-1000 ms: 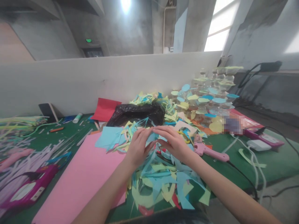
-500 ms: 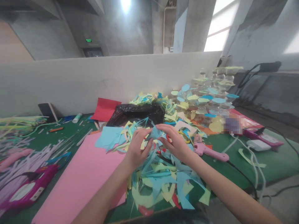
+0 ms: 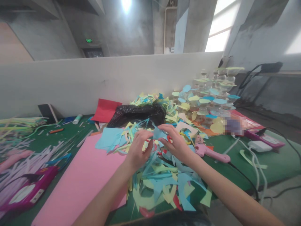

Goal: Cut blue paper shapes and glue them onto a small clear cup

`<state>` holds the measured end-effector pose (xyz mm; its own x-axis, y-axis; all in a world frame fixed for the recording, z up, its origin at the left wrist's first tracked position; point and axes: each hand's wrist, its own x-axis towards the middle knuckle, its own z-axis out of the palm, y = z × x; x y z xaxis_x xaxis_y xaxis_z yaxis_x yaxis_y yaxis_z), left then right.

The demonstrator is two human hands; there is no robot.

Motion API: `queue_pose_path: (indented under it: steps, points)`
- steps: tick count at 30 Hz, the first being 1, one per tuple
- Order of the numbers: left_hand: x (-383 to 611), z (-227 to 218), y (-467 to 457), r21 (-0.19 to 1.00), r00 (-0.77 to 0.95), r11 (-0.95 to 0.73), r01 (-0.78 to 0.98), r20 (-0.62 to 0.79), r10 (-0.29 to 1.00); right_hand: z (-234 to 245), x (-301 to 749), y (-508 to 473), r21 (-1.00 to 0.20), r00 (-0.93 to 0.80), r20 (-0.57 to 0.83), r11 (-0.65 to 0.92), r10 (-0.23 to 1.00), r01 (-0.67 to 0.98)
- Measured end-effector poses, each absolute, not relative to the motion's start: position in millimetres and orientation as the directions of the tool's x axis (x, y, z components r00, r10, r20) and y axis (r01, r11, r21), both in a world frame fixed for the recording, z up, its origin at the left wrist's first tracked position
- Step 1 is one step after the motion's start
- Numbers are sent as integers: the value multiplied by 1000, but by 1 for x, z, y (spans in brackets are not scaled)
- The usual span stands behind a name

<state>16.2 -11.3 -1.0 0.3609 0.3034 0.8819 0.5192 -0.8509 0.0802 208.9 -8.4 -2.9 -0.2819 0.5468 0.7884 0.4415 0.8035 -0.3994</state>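
Blue paper scrap (image 3: 159, 133) between left hand (image 3: 138, 148) and right hand (image 3: 176, 146), fingers (image 3: 164, 127) curled narrow on its edges, pink card sheet (image 3: 80, 175) below left, pink glue gun (image 3: 208, 153) just beside right hand

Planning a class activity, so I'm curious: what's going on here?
A person's left hand and right hand are held over a heap of blue and yellow cut-paper scraps, with their fingers close around a small light-blue paper piece. A large pink paper sheet lies to the left, a black plastic bag behind, and a pink hot glue gun on the green mat to the right.
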Motion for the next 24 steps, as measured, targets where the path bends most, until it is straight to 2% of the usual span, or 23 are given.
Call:
queue_pose_path:
  steps: [5,13,18,24]
  points:
    - [17,1,-12,63,394,-873,483,875,282,-3,210,-7,-383,-297,795,817,529,431]
    - [15,-2,-11,118,391,-874,471,860,327,-3,210,-8,-346,-324,814,850,483,398]
    - [14,2,-12,39,407,-843,536,863,299,1,210,-13,-298,-307,841,855,446,424]
    - [13,6,-12,-38,442,-776,629,839,317,8,208,-20,-320,-226,861,831,455,455]
